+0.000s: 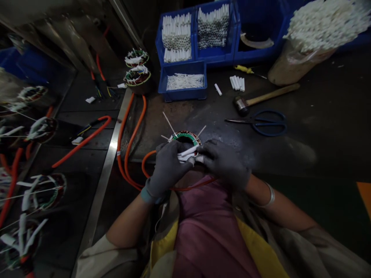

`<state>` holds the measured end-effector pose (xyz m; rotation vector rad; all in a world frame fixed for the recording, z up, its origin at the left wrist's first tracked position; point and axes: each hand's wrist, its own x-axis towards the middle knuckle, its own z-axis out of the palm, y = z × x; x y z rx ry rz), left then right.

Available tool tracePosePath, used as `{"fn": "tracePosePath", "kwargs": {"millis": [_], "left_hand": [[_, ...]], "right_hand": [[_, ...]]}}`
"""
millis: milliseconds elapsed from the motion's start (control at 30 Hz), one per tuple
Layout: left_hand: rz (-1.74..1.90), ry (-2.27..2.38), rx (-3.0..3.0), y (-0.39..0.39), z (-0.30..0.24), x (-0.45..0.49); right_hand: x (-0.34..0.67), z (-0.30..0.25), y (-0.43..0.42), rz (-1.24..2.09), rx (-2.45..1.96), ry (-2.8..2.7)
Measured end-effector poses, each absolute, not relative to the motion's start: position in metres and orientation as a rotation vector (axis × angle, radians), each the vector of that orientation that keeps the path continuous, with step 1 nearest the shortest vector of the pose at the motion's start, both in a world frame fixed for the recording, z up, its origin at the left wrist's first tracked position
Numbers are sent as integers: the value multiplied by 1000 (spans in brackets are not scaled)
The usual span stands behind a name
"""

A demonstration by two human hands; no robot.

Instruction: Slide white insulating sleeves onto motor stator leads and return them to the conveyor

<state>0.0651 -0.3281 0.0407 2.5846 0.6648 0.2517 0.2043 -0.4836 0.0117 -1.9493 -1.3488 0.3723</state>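
At the table's near edge, a ring-shaped motor stator (185, 135) with green lining and dark windings sits in front of me. Thin white ties (168, 121) stick up from its rim. White tube sleeves (188, 153) lie across its near side. My left hand (171, 166), in a grey glove, is closed around the left side, its thumb pressed against the sleeves. From the right, my right hand (222, 160), also gloved, pinches the sleeve ends; its fingertips are partly hidden. An orange cable (147, 162) loops out from beneath the stator.
Blue bins of white tubes (176, 34) stand at the back, with a small tray of white ties (182, 83) before them. To the right lie a hammer (261, 98), blue-handled scissors (266, 122) and a yellow-handled tool (244, 69). More stators (137, 75) stand left, several with orange cables.
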Motion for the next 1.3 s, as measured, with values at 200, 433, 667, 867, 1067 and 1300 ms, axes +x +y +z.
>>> {"fn": "tracePosePath", "kwargs": {"millis": [200,433,667,867,1067,1300], "left_hand": [[94,393,2479,-315,46,55],[76,321,2420,-308,46,53],[137,529,2388,-319,46,61],[-53,375,2581,-317,59,65],[-177,384,2502,-317,65,83],[-221,547,2445,-319,64,97]], "right_hand": [[193,33,-478,405,-2183,-1518],[187,20,-479,345,-2073,-1395],[192,17,-481,395,-1983,-1335],[217,31,-475,640,-1885,-1420],[225,40,-473,620,-1946,-1572],[209,17,-478,535,-1947,-1478]]}}
